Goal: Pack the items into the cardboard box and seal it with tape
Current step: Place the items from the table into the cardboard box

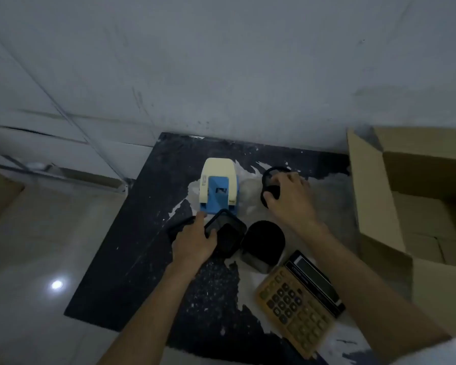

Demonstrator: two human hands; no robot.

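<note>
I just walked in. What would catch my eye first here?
Probably the cream and blue hole punch standing mid-mat, the brightest thing in a dim scene. The left hand grips a black case just in front of it, and the right hand holds a black round object beside it. A tan calculator lies nearer, and an open cardboard box waits at right.

Left hand (192,242) grips black case (228,233) – right hand (290,197) grips black round object (270,187); cardboard box (406,196) open.
</note>
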